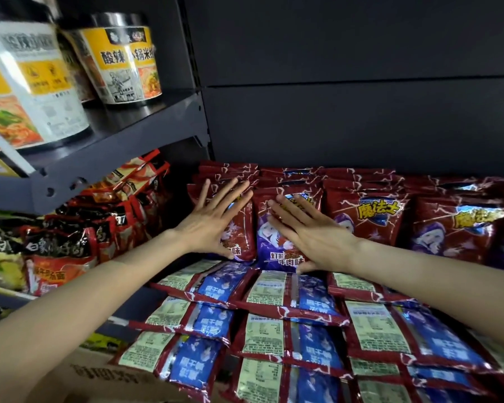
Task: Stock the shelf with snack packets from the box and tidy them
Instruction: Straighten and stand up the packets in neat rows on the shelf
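Nearest the camera, a brown cardboard box (99, 376) is seen at the bottom left, its printed flap partly covered by the left forearm. Just beyond it, flat-lying red snack packets with blue and pale-green back labels (288, 330) are stacked in overlapping rows, backs up.

Above these, 2 bare hands are laid flat on upright packets. The left hand (213, 222) is spread wide, fingers straight and splayed, palm pressed on the front of the leftmost upright red foil snack packet (242, 228); nothing is gripped. The right hand (312, 231) is likewise flat, fingers extended and fairly close together, pressed on the neighbouring upright red-and-purple snack packet with a cartoon figure (274, 242), thumb down at its lower edge; nothing is clenched.

To the right, more upright red packets with yellow lettering (370, 216) are lined up in rows back to the dark grey shelf back panel (361, 112).

Left of the divider, red-and-black noodle bags (79, 237) are packed. Higher up, a dark metal shelf (122, 146) is loaded with yellow-and-white noodle tubs (128, 59).
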`<state>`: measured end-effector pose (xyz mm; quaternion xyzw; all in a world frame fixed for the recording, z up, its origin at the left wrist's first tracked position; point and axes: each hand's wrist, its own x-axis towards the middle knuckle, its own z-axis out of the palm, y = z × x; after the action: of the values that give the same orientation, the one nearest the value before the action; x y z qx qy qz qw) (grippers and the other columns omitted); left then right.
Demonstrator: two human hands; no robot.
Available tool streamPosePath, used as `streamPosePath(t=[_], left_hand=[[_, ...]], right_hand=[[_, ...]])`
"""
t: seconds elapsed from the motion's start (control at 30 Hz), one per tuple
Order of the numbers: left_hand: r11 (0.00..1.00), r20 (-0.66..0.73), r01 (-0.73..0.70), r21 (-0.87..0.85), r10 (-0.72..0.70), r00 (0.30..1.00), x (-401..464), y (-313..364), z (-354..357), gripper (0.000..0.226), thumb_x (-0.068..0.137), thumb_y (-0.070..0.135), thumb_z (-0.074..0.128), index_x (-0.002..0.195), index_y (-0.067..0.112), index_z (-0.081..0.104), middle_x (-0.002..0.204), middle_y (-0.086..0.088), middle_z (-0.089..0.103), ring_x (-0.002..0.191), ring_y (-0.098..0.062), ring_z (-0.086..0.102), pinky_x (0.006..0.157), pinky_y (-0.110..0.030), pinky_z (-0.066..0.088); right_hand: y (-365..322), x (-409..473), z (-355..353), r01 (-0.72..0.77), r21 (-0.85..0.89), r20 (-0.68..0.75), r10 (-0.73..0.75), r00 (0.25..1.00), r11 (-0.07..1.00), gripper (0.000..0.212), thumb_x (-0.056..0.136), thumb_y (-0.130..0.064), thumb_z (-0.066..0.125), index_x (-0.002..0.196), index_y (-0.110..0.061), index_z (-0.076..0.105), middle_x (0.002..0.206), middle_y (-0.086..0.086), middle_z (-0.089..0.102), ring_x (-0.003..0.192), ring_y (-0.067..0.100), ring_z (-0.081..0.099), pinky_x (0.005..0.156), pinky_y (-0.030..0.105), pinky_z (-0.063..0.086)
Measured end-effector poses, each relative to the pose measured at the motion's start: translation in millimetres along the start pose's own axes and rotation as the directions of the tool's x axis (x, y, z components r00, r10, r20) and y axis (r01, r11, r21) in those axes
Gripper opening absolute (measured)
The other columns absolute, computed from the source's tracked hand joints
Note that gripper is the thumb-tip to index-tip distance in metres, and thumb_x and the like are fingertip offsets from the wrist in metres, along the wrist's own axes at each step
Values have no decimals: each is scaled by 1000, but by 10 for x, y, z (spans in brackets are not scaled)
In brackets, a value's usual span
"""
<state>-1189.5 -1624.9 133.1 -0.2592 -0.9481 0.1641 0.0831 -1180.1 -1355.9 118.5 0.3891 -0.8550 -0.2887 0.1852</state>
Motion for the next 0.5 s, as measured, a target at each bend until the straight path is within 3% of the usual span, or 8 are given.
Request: streamPosePath(t=[0.13, 0.23, 0.37, 0.43, 0.5], left_hand=[[997, 27, -70, 11, 70, 997, 55, -56, -30, 138, 60, 80, 59, 140, 19, -35, 146, 1, -43, 135, -17, -36, 110, -53, -20], [990, -16, -131, 44, 132, 991, 64, -133, -10, 138, 59, 82, 59, 143, 18, -29, 150, 0, -36, 139, -17, -29, 111, -51, -17], [989, -36, -136, 61, 139, 990, 21, -168, 47, 135, 59, 80, 60, 146, 20, -24, 152, -2, -32, 140, -19, -26, 111, -51, -17], [989, -40, -143, 25, 144, 989, 3, -154, 35, 131, 61, 77, 62, 146, 24, -23, 152, -1, -33, 140, -18, -28, 111, -50, -19], [987, -30, -149, -52, 148, 989, -7, -162, -31, 120, 69, 67, 65, 146, 31, -19, 152, 4, -33, 139, -13, -30, 111, -48, -20]], right_hand=[[-91, -23, 38, -76, -2, -14, 76, 997, 997, 121, 76, -78, 44, 144, -2, -22, 148, 32, -25, 138, 46, -21, 115, 54, -6], [-93, 1, -15, -100, 22, 10, 99, 995, 995, 124, 72, -80, 47, 146, -5, -18, 150, 29, -21, 141, 41, -15, 115, 52, -7], [-13, 58, -107, -59, 117, 50, 53, 997, 991, 125, 59, -83, 56, 149, -9, 11, 155, 22, 12, 143, 33, 19, 114, 44, 13], [63, 46, -142, 5, 207, -21, -1, 1000, 978, 111, 61, -77, 61, 146, -13, 31, 152, 18, 28, 139, 31, 32, 113, 43, 23], [160, 2, -205, 79, 313, -87, -54, 995, 946, 90, 72, -65, 64, 144, -19, 37, 152, 12, 30, 140, 28, 30, 112, 43, 26]])
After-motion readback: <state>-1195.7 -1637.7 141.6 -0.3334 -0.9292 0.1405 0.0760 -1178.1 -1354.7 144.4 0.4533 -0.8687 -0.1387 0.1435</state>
